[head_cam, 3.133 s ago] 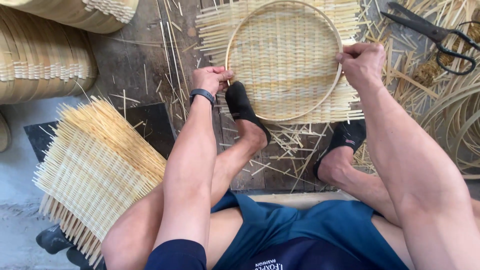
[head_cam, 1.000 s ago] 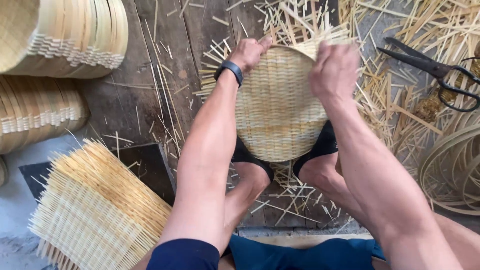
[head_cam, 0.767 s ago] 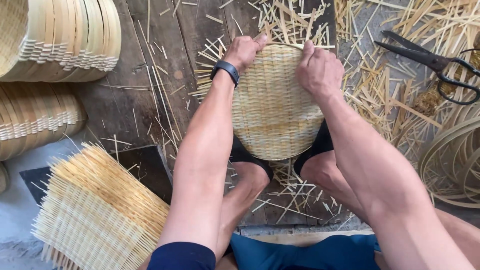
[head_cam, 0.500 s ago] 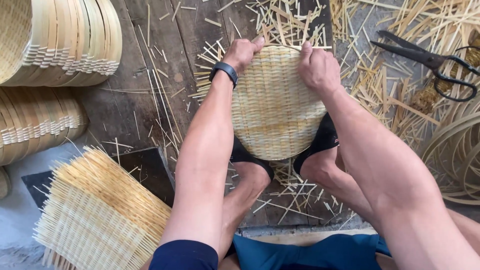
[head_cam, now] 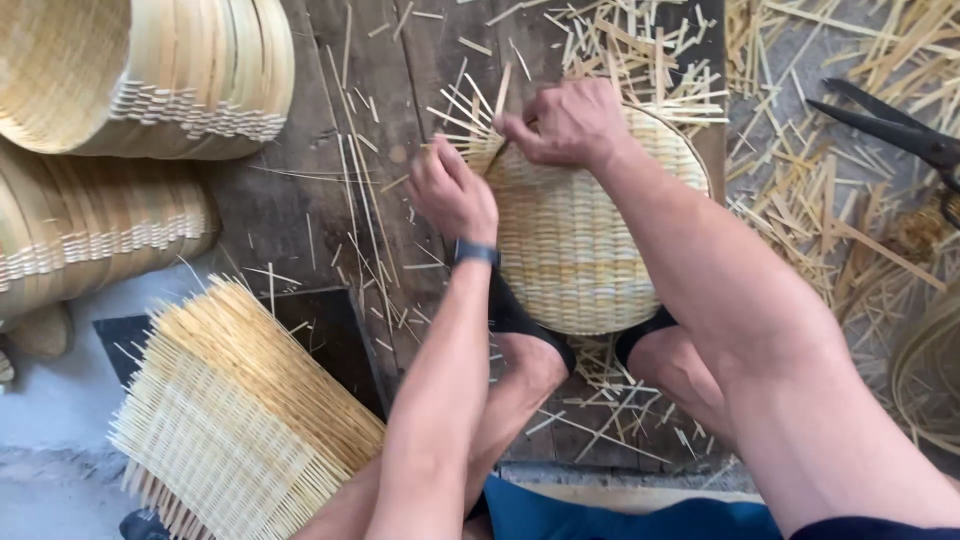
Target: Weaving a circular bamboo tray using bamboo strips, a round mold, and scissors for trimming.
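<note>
The round pale woven bamboo tray (head_cam: 590, 235) is propped on edge between the feet on the dark wooden boards (head_cam: 290, 210). Left hand (head_cam: 452, 190) curls shut on its upper-left rim, right hand (head_cam: 565, 122) pinches the loose splint ends (head_cam: 470, 105) there. I'd brace that rim firmly and tuck ends one by one.

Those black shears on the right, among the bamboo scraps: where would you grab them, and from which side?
Judging by their pose, take the black shears near the pivot, coming from above. The blades lie flat, tips pointing left toward the woven tray, and the handles run off the right edge, so a handle grip cannot be judged.
</note>
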